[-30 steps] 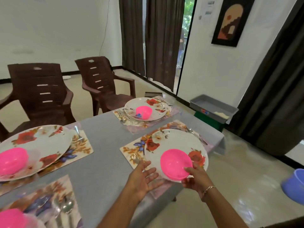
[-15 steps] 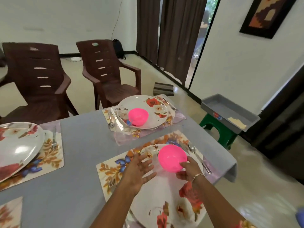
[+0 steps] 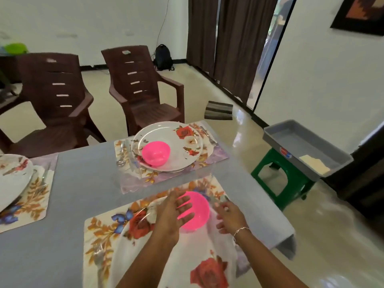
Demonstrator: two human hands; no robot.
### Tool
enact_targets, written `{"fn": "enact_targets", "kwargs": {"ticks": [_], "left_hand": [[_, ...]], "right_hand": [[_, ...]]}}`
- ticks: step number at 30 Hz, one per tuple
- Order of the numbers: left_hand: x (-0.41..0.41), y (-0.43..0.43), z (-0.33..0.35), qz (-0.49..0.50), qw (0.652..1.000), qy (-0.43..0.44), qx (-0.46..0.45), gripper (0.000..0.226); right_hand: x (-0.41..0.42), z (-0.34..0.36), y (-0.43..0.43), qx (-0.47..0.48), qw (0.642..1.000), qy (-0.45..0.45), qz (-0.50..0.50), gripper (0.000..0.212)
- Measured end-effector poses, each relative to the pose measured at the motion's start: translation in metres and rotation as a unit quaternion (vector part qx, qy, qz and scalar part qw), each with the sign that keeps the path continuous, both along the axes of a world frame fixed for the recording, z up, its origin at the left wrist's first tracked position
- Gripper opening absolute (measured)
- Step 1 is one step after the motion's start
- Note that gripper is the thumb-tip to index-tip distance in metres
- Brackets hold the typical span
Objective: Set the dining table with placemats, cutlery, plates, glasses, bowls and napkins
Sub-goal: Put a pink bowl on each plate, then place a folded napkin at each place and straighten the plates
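Observation:
A pink bowl [image 3: 198, 210] sits on the floral plate [image 3: 187, 265] nearest me, which lies on a floral placemat [image 3: 104, 229]. My left hand [image 3: 173, 213] hovers with spread straight fingers over the bowl's left side. My right hand [image 3: 228, 215] is open just right of the bowl, apart from it. A second setting farther back has a pink bowl [image 3: 156, 152] on a floral plate [image 3: 187, 142] with cutlery [image 3: 121, 152] beside it. A third plate [image 3: 12, 179] shows at the left edge.
The grey table [image 3: 79, 183] ends close to my right. Two brown plastic chairs [image 3: 143, 90] stand behind it. A grey tray [image 3: 301, 146] rests on a green stool [image 3: 284, 183] to the right. Dark curtains [image 3: 228, 44] hang by the doorway.
My right hand has let go of the pink bowl and drawn slightly right. My left hand moved over the bowl. The view shifted closer to the near setting.

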State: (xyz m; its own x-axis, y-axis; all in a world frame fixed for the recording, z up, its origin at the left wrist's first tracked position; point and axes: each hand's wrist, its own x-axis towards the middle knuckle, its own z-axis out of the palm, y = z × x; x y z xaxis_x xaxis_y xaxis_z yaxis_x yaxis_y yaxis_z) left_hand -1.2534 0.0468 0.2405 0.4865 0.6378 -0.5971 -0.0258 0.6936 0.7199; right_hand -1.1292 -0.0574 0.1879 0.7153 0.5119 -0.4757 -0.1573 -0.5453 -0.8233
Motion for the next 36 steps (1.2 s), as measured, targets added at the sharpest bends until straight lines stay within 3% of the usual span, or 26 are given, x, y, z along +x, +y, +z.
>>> {"fn": "enact_targets", "kwargs": {"ticks": [5,10,21,27,36], "left_hand": [[0.088,-0.055,0.007,0.003,1.000,-0.021,0.023,0.028],[0.180,-0.113,0.010,-0.048,0.998,-0.014,0.036,0.034],[0.368,-0.172,-0.009,-0.138,0.990,-0.005,0.015,0.036],[0.483,-0.158,-0.027,-0.134,0.991,-0.004,-0.014,0.036],[0.627,-0.135,-0.047,-0.169,0.983,0.062,-0.026,0.035]], "right_hand": [[0.073,0.013,-0.060,-0.004,0.985,-0.140,0.103,0.014],[0.157,0.019,-0.140,-0.035,0.971,-0.197,0.132,0.010],[0.338,0.001,-0.233,-0.070,0.978,-0.193,0.045,0.006],[0.460,-0.009,-0.226,-0.114,0.971,-0.204,0.044,0.007],[0.613,-0.035,-0.201,-0.153,0.979,-0.125,0.048,0.005]]}}
